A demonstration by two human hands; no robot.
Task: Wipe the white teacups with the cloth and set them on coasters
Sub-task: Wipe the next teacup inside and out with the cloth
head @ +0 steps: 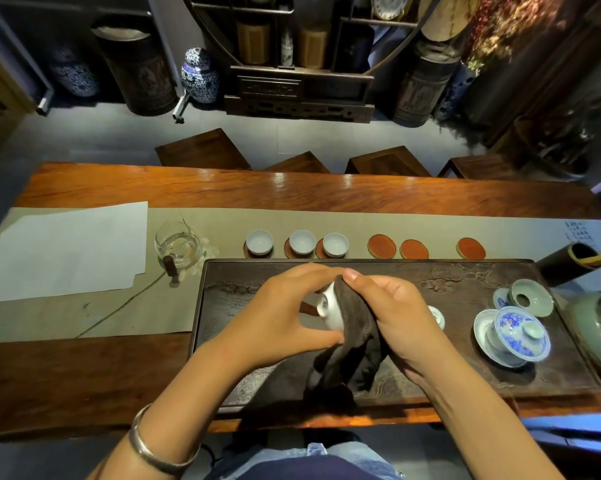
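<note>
Teacups [301,243]: three on coasters [427,248]

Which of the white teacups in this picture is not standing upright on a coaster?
The teacup held over the dark tray: it is tipped sideways between the left hand and the cloth. The other three stand upright on coasters.

Above the dark tray [465,382], the centre is occupied by both hands [278,313] [396,320], the held teacup [330,311] and the hanging cloth [354,355]; bare tray surface lies to the left of them and between them and the blue-and-white lidded bowl [514,336], apart from a small cup [437,317] just beside the right hand. Behind the tray, three cups on coasters [259,242] [302,242] [335,244] stand close together, bordered on the left by a glass pitcher [178,245]. The three bare coasters [382,247] [413,249] [471,248] to the right are open from above, with a wider gap before the last one.
</note>
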